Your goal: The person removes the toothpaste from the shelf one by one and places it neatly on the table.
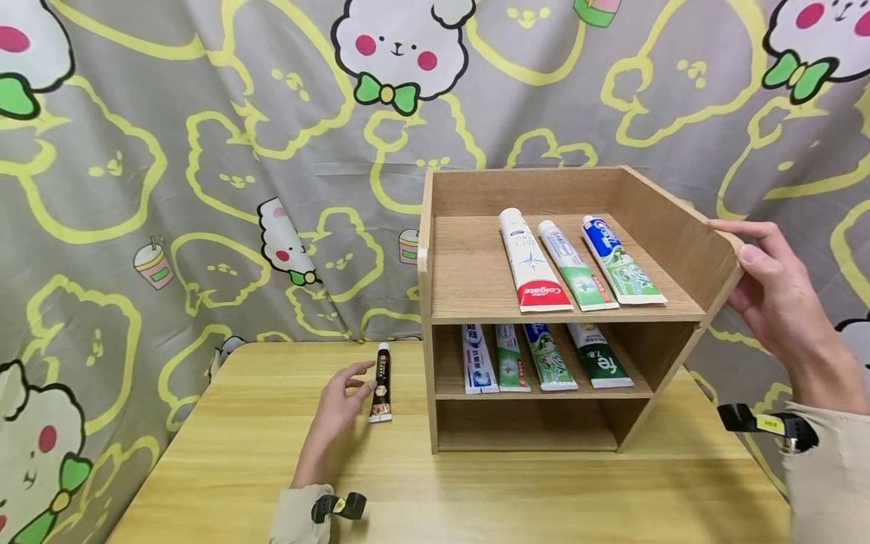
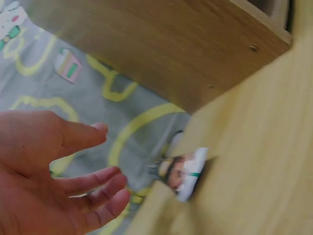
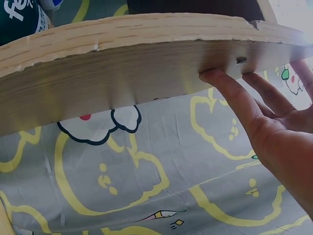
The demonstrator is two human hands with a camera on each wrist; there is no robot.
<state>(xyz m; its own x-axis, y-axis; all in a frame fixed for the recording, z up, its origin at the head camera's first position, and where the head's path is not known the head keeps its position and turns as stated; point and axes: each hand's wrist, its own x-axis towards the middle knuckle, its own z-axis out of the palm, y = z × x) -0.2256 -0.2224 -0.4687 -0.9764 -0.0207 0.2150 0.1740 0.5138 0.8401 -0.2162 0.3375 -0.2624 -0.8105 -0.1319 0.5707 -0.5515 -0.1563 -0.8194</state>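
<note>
slim black toothpaste tube (image 1: pixel 383 378) lies on the yellow wooden worktop (image 1: pixel 238 446) beside the spread left grip (image 1: pixel 342 402), while the right grip (image 1: pixel 782 291), fingers apart, touches the brown wooden three-tier shelf (image 1: pixel 469 264), perhaps steadying it.

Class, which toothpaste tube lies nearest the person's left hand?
The black toothpaste tube, lying on the tabletop beside the left hand; the other seven lie in the top and middle tiers of the wooden shelf unit.

a grey curtain (image 1: pixel 319 172) with cartoon animals (image 1: pixel 397 47) and green bows (image 1: pixel 386 94) behind a pale yellow wood-grain table (image 1: pixel 238 453)
</note>
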